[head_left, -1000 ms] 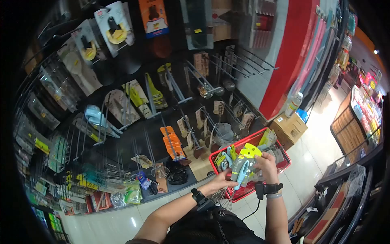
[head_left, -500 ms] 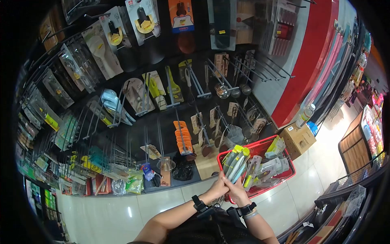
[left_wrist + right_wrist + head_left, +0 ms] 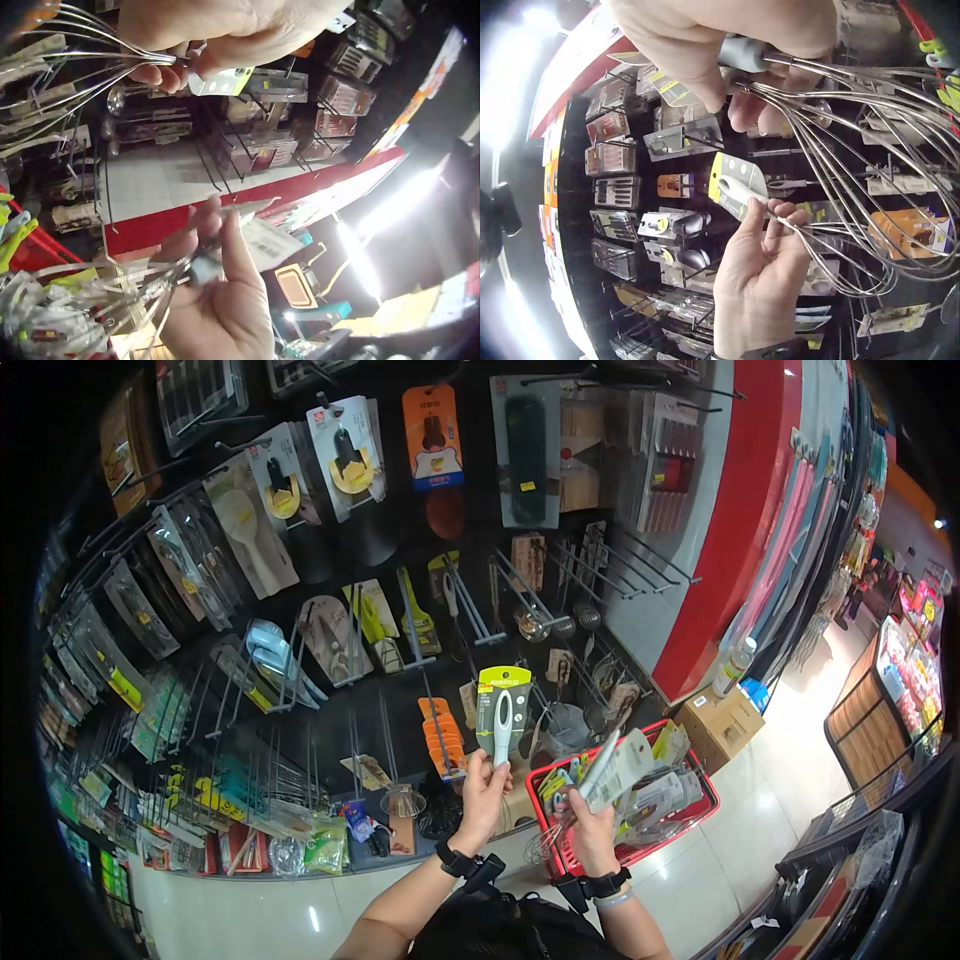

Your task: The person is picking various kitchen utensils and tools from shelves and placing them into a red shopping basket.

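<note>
My left hand (image 3: 482,800) pinches a whisk (image 3: 502,730) with a pale handle, just where the wires begin. Its green-topped grey card stands upright and faces me, in front of the display rack. Over the basket's left side, my right hand (image 3: 592,830) grips more carded whisks (image 3: 840,112) by the base of their handles, their cards tilted to the right. In the right wrist view one of these has a blue-grey handle (image 3: 742,54), and the wire loops spread past the fingers. The red shopping basket (image 3: 712,800) holds several packaged utensils.
A black wall rack carries hooks with carded utensils, among them orange-carded items (image 3: 440,735) and ladles (image 3: 530,625). A cardboard box (image 3: 720,725) with a bottle (image 3: 735,665) on it stands behind the basket. Another shelf unit (image 3: 850,860) is at right.
The hands were together with the carded whisks over the basket. Now they are apart: the left has moved left and up with one whisk, while the right keeps the others.
</note>
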Available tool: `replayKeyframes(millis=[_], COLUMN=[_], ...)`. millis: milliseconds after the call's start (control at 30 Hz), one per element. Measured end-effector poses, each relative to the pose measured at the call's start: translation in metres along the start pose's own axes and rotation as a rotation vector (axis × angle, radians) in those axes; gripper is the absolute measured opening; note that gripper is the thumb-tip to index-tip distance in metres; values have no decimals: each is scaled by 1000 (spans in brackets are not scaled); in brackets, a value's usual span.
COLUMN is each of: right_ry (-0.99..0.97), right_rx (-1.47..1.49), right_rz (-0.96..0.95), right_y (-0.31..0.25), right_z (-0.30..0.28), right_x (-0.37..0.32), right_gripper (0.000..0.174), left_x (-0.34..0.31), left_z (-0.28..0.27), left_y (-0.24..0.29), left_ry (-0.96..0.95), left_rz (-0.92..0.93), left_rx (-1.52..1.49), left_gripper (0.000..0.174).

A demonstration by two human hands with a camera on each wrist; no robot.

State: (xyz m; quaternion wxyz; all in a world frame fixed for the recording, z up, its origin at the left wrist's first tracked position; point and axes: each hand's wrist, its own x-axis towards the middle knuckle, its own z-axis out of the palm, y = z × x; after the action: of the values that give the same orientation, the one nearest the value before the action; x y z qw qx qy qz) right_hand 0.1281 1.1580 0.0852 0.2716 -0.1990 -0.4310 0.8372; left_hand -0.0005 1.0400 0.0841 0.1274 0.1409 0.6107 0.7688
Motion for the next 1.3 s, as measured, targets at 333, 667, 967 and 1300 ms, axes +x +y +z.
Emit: replayKeyframes(millis=[333, 667, 967, 1300], right_ry=[76, 208, 264, 210], right_rx=[-10, -47, 5, -124], right_rz=[-8, 3, -20, -12], right_y=[0, 15, 29, 43], right_z=[1, -4, -18, -34], right_x=[-5, -6, -8, -4], right_gripper=[20, 19, 26, 29], left_x=[37, 55, 196, 264], left_z=[-7, -4, -23, -40], left_y=[10, 4, -23, -47], left_ry=[-6, 85, 262, 261], left_rz=[69, 81, 224, 184], left_rx=[-86, -107, 77, -2], left_gripper=[29, 36, 18, 32])
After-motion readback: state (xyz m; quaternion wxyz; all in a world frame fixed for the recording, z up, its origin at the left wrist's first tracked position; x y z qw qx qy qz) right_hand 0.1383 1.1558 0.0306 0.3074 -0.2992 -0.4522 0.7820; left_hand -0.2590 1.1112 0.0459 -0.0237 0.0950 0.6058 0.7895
